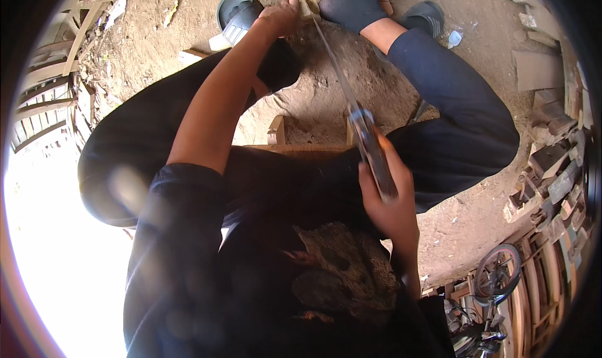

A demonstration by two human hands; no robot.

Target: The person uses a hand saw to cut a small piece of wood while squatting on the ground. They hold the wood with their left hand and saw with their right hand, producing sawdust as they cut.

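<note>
My right hand [389, 189] is closed round the brown handle of a handsaw [342, 76], somewhat smeared by motion. Its long, thin blade, seen nearly edge-on, slants up and away to a small pale piece of wood [306, 10] on the ground. At the far end of my stretched-out arm, my left hand [279, 17] grips the left side of that wood. Some of its fingers are hidden. My black-socked foot [351, 7] rests against the wood's right side. Where the blade's tip meets the wood, too little shows to tell how deep it sits.
I sit on a low wooden stool [304, 151], knees apart. A dark sandal [239, 16] lies beyond my left leg, another [426, 17] beyond my right foot. Wood offcuts [555, 163] pile up at right, near a bicycle [495, 276]. Curved wooden pieces [53, 76] stand at left.
</note>
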